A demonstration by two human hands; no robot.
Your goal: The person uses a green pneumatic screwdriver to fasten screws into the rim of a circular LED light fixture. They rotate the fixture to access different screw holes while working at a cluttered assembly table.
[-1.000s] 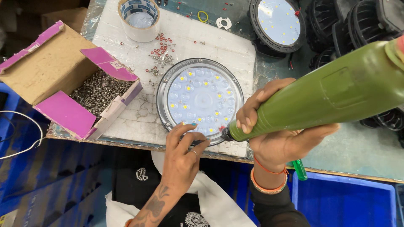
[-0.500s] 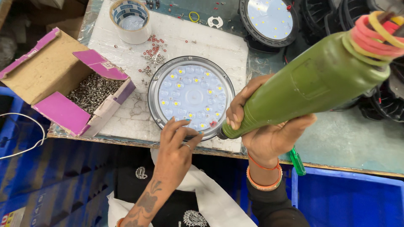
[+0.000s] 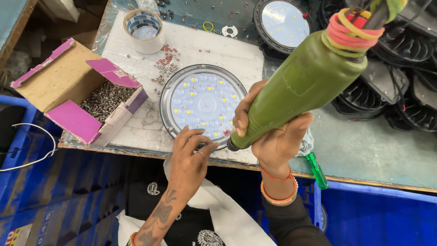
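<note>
Your right hand (image 3: 273,132) is wrapped tight around the green driver (image 3: 305,82), fingers closed on its lower body, and you hold it tilted so its tip points down at the near right rim of the lamp (image 3: 202,105). The tip sits just at that rim; whether it actually touches a screw there cannot be told. Coloured rubber bands (image 3: 350,32) ring the driver's upper end.

Your left hand (image 3: 191,152) lies at the near edge of the lamp, fingers loosely spread and bent, their tips resting on or just over the rim. It grips nothing that shows; if a screw is pinched under the fingertips, it is hidden.

The lamp is a round disc with a metal ring and a pale face dotted with yellow points. It lies flat on a white sheet (image 3: 227,50) on the bench.

Left of the lamp stands an open cardboard box (image 3: 59,86) with purple flaps, holding a heap of small screws (image 3: 107,100). Behind the lamp to the left, loose screws (image 3: 166,61) are scattered on the sheet, and beyond them stands a roll of tape (image 3: 144,29). Behind the lamp to the right lies a second lamp (image 3: 284,20), face up. Right of the lamp, black ribbed housings (image 3: 400,105) are piled. A green screwdriver (image 3: 317,171) lies near the bench edge, right of the lamp and below your right hand.
</note>
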